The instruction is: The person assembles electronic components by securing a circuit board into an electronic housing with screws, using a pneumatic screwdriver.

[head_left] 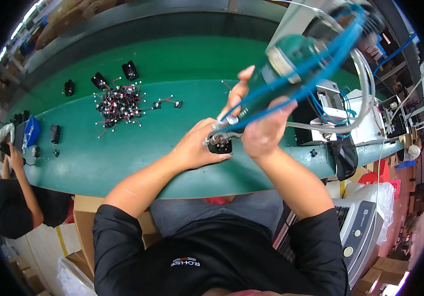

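My right hand is wrapped round a dark green power screwdriver, which leans up to the right and is partly smeared by motion. Its metal tip end meets a small black plastic housing on the bench, close to the near edge. Resting on the green bench top, my left hand grips that housing from the left, fingers behind it. Small bright metal spots show inside the housing; finer detail is too small to tell. Blue hoses run in front of the screwdriver and partly hide it.
A pile of small black parts with red wires lies left of centre on the green bench. Several black housings stand behind it. Grey equipment with cables sits at the right. At the far left a co-worker's hand holds something dark.
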`<action>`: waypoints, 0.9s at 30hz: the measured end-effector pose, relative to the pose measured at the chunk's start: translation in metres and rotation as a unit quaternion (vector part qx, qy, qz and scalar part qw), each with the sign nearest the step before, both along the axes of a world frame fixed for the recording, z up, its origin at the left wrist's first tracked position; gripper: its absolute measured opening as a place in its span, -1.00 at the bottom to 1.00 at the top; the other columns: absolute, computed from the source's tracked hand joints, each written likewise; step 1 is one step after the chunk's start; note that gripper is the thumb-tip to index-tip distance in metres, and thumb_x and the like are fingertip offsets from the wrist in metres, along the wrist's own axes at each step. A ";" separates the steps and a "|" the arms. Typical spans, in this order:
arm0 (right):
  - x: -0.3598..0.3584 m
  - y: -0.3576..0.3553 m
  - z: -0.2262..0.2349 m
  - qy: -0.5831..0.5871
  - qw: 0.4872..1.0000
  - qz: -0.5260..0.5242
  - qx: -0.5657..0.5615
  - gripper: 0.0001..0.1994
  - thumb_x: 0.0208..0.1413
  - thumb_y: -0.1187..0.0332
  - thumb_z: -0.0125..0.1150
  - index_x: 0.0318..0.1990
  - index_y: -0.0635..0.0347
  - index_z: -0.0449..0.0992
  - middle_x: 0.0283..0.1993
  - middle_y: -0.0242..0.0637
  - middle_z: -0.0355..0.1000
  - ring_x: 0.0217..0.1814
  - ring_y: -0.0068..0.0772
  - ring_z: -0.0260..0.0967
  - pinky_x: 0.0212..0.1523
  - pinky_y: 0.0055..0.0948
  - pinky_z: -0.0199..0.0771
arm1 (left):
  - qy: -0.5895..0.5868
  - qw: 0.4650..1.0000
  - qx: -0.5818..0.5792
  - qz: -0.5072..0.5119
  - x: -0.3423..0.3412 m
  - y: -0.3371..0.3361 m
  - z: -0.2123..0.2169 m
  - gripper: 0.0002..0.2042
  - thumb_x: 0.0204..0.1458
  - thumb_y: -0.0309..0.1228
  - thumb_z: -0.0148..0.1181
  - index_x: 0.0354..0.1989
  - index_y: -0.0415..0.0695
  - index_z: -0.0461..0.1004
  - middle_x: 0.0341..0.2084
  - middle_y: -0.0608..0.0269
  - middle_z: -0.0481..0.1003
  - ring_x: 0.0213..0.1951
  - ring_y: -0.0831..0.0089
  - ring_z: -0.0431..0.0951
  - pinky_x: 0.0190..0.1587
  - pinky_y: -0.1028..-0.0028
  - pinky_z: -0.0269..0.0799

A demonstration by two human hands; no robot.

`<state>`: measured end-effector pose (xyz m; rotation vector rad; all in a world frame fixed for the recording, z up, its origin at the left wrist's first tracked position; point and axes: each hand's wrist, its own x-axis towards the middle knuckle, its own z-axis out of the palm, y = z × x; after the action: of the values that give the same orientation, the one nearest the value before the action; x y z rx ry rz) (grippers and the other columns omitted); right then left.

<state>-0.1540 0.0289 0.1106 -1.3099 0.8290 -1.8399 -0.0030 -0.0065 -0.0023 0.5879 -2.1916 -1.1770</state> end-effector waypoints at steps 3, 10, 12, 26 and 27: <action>-0.012 0.002 0.071 0.066 0.992 -0.090 -0.064 -0.10 0.26 -0.48 -0.42 0.13 0.30 0.37 -0.46 -0.30 0.40 -0.51 -0.53 0.30 -0.47 -0.53 0.37 | 0.004 0.999 -0.044 0.022 0.000 -0.007 0.017 -0.28 -0.21 -0.32 0.58 0.20 -0.20 0.41 -0.03 0.07 0.45 0.06 0.16 0.49 0.15 0.30 0.42; -0.047 0.037 0.107 0.061 0.989 -0.098 -0.091 -0.32 0.41 -0.25 -0.26 0.13 0.29 0.35 -0.37 -0.32 0.38 -0.52 -0.50 0.33 -0.41 -0.51 0.46 | 0.198 0.884 0.422 0.011 0.039 -0.091 0.063 -0.58 0.16 -0.28 0.34 0.08 -0.29 0.47 0.02 0.06 0.55 0.01 0.38 0.58 0.14 0.27 0.53; -0.052 0.035 0.084 0.027 0.996 -0.049 -0.072 -0.49 0.45 -0.09 -0.15 0.09 0.26 0.33 -0.29 -0.32 0.37 -0.41 -0.58 0.35 -0.40 -0.56 0.48 | 0.224 0.864 0.450 0.036 0.042 -0.119 0.066 -0.60 0.27 -0.20 0.21 0.08 -0.29 0.45 -0.03 -0.03 0.56 -0.01 0.22 0.62 0.14 0.19 0.58; -0.031 0.076 0.062 0.487 0.746 -0.326 -0.316 -0.54 -0.01 0.31 0.47 0.04 0.26 0.52 -0.03 -0.07 0.49 -0.03 -0.02 0.42 -0.02 -0.23 0.44 | -0.328 0.854 -0.137 0.381 0.033 -0.175 0.049 -0.19 -0.02 -0.36 0.44 0.44 -0.01 0.16 0.40 -0.01 0.15 0.37 -0.04 0.23 0.33 0.08 0.25; -0.010 0.068 0.045 0.460 0.799 -0.252 -0.294 -0.72 -0.02 0.38 0.46 -0.15 0.23 0.59 -0.25 -0.18 0.52 -0.25 -0.12 0.48 -0.22 -0.26 0.52 | -0.257 0.869 -0.192 0.377 0.045 -0.163 0.055 -0.24 0.02 -0.42 0.38 0.43 -0.03 0.18 0.38 -0.02 0.16 0.36 -0.02 0.24 0.33 0.11 0.26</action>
<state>-0.1639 0.0967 0.1555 -2.7231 1.2237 -1.8715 0.0421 -0.1695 0.0528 1.5220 -2.1497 -0.1628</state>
